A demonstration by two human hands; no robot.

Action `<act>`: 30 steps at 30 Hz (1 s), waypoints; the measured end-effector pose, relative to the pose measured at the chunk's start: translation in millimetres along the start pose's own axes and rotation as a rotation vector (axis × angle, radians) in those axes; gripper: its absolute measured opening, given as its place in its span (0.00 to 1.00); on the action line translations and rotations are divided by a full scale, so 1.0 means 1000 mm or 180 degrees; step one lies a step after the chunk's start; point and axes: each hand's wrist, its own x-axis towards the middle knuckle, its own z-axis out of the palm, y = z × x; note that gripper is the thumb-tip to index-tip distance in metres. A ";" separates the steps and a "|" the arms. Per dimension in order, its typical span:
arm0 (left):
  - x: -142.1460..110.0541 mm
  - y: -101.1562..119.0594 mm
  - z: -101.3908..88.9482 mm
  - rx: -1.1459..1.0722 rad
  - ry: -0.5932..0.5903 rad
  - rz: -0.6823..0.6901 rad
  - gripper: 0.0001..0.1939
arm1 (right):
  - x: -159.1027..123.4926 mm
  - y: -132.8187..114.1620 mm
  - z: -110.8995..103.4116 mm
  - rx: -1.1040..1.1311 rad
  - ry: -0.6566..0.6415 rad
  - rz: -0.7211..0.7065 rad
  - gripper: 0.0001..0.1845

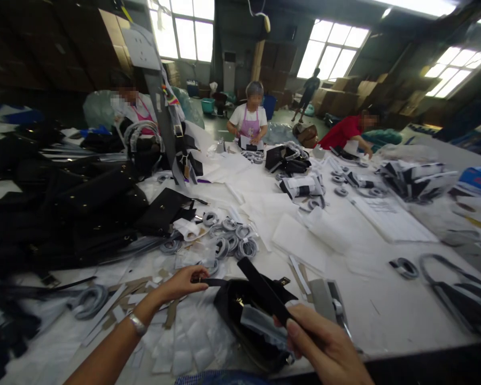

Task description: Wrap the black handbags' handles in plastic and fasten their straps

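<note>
A black handbag [228,313] lies at the table's near edge with its mouth open upward and gold-coloured metal parts showing inside. My left hand [184,284], a silver bracelet on its wrist, pinches a thin black strap [213,282] at the bag's left side. Across the bag's mouth, my right hand [318,334] grips a flat black strip [260,286] that slants up to the left. A piece of translucent plastic [264,323] hangs over the opening beside my right fingers; whether they hold it too is unclear.
Black bags [80,208] are heaped along the left. Wrapped strap coils [228,238] lie ahead, and paper scraps [140,299] cover the near left. White sheets [300,240] lie mid-table. A grey metal post [162,107] rises from the table. Several people [250,120] are beyond.
</note>
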 end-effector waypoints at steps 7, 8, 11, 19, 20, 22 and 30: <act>-0.013 0.020 0.021 -0.0478 0.0805 0.0205 0.11 | 0.043 0.064 0.048 0.0169 -0.0290 0.0421 0.23; -0.013 0.023 0.025 -0.0570 0.0918 0.0222 0.11 | 0.046 0.070 0.051 0.0140 -0.0271 0.0461 0.24; -0.009 0.030 0.036 -0.0909 0.1089 0.0240 0.15 | 0.055 0.090 0.054 0.0256 -0.0257 0.0673 0.28; 0.004 0.042 0.076 -0.2062 0.1109 0.0112 0.19 | 0.061 0.142 0.056 0.0774 -0.0331 0.0822 0.30; 0.006 0.043 0.079 -0.2153 0.1087 0.0111 0.19 | 0.061 0.146 0.057 0.0820 -0.0349 0.0800 0.30; 0.007 0.044 0.082 -0.2301 0.1021 0.0117 0.22 | 0.062 0.150 0.059 0.0868 -0.0358 0.0740 0.29; 0.008 0.038 0.081 -0.2581 0.0845 0.0190 0.25 | 0.072 0.147 0.069 0.0882 -0.0425 0.0539 0.27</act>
